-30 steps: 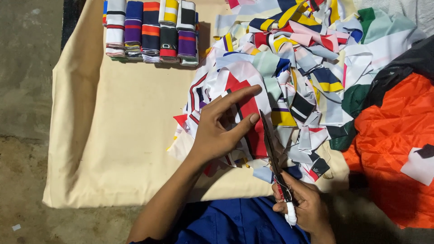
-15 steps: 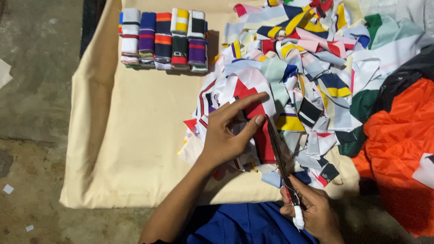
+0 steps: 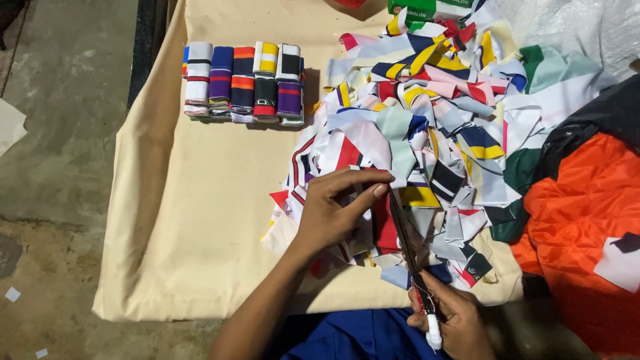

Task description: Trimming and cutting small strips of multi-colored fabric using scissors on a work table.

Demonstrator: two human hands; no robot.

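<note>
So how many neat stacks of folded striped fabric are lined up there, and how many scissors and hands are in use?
Folded fabric stacks: 5
Scissors: 1
Hands: 2, left hand on the scrap pile, right hand on the scissors
Total: 8
</note>
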